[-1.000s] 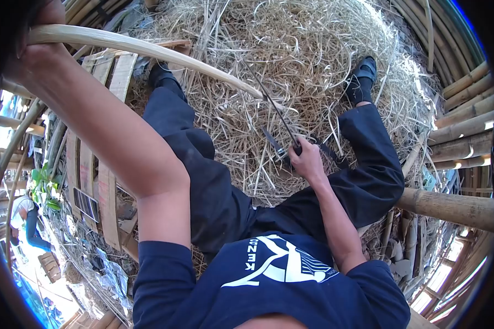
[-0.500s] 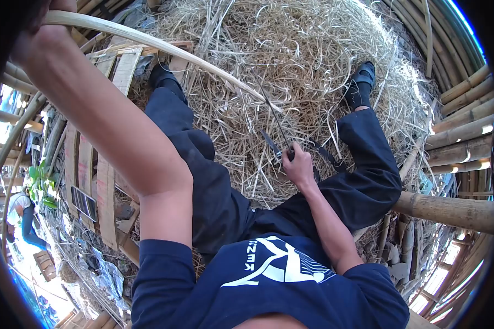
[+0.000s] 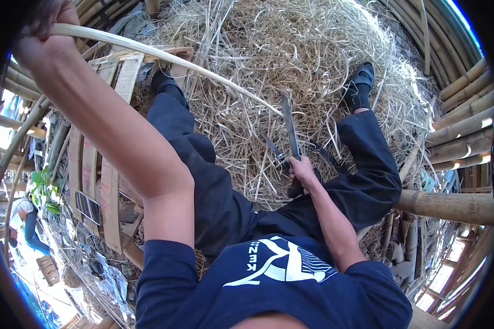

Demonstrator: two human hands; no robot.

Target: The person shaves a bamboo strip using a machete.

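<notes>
My left hand (image 3: 59,15), partly in the dark upper left edge of the view, is closed around one end of a long pale bamboo strip (image 3: 167,56). The strip slants down to the right, its far end close beside the blade of a large knife (image 3: 291,127). Between my legs, my right hand (image 3: 303,171) grips the knife's handle, with the blade pointing up and away. Whether blade and strip touch, I cannot tell. Just left of that blade lies a second, smaller blade (image 3: 271,145) over the shavings.
Thin shavings (image 3: 291,49) cover the ground between and beyond my feet. Wooden slats (image 3: 111,192) with a phone-like dark panel (image 3: 88,207) stand at left. A thick bamboo pole (image 3: 450,207) juts in at right. Farther left, a person (image 3: 30,225) bends over.
The knife blade has turned from edge-on to showing its broad side, and my right hand has shifted slightly down. My left hand and the strip have moved a little rightward and down.
</notes>
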